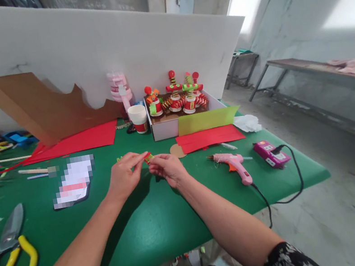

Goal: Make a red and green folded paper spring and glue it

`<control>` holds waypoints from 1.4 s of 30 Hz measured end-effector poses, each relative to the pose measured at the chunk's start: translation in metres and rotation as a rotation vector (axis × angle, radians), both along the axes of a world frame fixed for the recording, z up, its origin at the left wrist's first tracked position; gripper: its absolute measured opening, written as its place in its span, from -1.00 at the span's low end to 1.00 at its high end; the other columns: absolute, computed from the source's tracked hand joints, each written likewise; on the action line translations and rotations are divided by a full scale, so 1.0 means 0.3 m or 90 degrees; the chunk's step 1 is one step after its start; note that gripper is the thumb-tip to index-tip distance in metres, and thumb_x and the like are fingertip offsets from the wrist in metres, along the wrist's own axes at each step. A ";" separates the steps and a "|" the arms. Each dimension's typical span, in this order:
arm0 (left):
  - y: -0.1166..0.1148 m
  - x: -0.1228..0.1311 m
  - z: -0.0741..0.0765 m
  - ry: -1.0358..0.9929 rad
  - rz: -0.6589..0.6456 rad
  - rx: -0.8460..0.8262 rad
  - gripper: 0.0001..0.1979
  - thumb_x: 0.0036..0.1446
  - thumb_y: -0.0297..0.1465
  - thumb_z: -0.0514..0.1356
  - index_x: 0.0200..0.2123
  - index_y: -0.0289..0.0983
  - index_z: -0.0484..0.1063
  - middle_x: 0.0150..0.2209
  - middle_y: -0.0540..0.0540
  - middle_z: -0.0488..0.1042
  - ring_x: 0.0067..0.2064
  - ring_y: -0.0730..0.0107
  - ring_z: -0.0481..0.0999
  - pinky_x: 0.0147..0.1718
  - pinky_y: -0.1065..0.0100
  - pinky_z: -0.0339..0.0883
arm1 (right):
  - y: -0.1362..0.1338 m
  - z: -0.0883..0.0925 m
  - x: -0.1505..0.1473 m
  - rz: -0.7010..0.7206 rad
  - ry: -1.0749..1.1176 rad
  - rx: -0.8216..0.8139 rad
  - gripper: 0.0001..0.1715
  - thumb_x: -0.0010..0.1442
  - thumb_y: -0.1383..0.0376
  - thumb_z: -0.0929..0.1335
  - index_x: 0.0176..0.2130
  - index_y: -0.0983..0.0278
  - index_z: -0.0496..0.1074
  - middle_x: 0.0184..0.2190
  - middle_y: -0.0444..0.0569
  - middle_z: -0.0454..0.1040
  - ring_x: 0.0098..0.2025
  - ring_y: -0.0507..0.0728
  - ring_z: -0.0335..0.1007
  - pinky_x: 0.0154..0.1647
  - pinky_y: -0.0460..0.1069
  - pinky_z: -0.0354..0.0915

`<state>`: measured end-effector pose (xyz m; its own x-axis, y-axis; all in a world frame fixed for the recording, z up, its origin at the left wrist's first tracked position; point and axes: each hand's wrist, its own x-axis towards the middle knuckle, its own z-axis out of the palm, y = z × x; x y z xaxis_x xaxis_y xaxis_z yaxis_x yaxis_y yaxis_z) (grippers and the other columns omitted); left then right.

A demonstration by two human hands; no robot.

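Observation:
Near the middle of the green table, my two hands meet over a small red and yellow-green folded paper strip (148, 158). The fingertips of my left hand (125, 174) pinch its left side. My right hand (169, 169) is closed on its right side, with the fingers curled under. Most of the strip is hidden by the fingers. Just behind my right hand lie a round brown cardboard disc (177, 151) and red paper (211, 138). A pink glue gun (234, 163) rests on its side to the right of that hand.
A box (165, 130) of paper-cup figures (176, 101) stands at the back beside stacked paper cups (138, 117). Scissors (13, 253) lie at the left front. The glue gun's cord runs to a purple power strip (271, 154) near the right edge. Brown cardboard (46, 110) leans behind.

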<state>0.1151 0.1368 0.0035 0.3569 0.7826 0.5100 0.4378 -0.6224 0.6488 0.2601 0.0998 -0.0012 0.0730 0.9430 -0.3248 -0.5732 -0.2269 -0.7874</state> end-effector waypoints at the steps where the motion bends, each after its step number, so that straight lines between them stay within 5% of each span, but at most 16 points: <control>1: 0.002 -0.002 -0.002 0.009 -0.006 0.011 -0.66 0.17 -0.28 0.09 -0.16 -0.13 0.66 -0.29 -0.14 0.60 -0.26 0.21 0.53 -0.24 0.29 0.37 | -0.001 0.002 0.000 0.001 0.001 0.001 -0.85 -0.02 0.40 0.51 -0.52 0.31 0.48 -0.64 -0.17 0.47 -0.59 -0.07 0.38 -0.44 -0.17 0.37; 15: 0.033 -0.020 -0.035 0.080 -0.069 0.086 -0.63 0.25 -0.35 0.03 -0.06 -0.17 0.61 -0.18 -0.21 0.60 -0.14 0.13 0.51 -0.08 0.17 0.37 | -0.003 0.014 0.010 -0.002 0.021 -0.002 -0.85 0.00 0.43 0.48 -0.53 0.32 0.48 -0.63 -0.15 0.48 -0.58 -0.07 0.38 -0.40 -0.15 0.39; 26: 0.034 -0.022 -0.041 0.217 -0.059 0.343 -0.60 0.33 -0.50 -0.06 -0.03 -0.29 0.56 -0.21 -0.22 0.61 -0.19 0.23 0.53 -0.14 0.22 0.44 | 0.003 0.029 0.018 -0.019 0.027 -0.002 -0.78 0.08 0.33 0.47 -0.56 0.34 0.48 -0.65 -0.14 0.43 -0.60 -0.07 0.33 -0.52 -0.18 0.34; 31: 0.029 -0.029 -0.010 0.015 0.016 0.049 -0.62 0.33 -0.31 -0.01 0.04 -0.23 0.52 -0.15 -0.16 0.60 -0.20 0.28 0.56 -0.11 0.21 0.45 | 0.010 0.006 0.018 -0.050 -0.070 0.060 -0.85 -0.05 0.32 0.53 -0.52 0.31 0.51 -0.64 -0.17 0.45 -0.58 -0.07 0.33 -0.47 -0.14 0.33; 35: 0.024 -0.014 0.017 -0.167 -0.012 -0.265 -0.55 0.19 -0.04 0.13 -0.19 -0.30 0.56 -0.30 -0.13 0.59 -0.29 0.28 0.54 -0.24 0.26 0.45 | 0.009 0.000 0.013 -0.062 -0.103 0.103 -0.78 -0.12 0.24 0.56 -0.47 0.29 0.53 -0.61 -0.17 0.47 -0.57 -0.06 0.33 -0.42 -0.09 0.34; 42: 0.009 0.012 0.028 -0.220 -0.099 -0.375 -0.66 -0.01 -0.07 0.30 -0.48 -0.24 0.44 -0.53 0.05 0.41 -0.45 0.43 0.35 -0.39 0.38 0.26 | 0.000 -0.004 0.009 -0.009 -0.125 0.142 -0.63 -0.21 0.12 0.59 -0.43 0.27 0.52 -0.56 -0.15 0.50 -0.50 0.00 0.38 -0.34 -0.04 0.38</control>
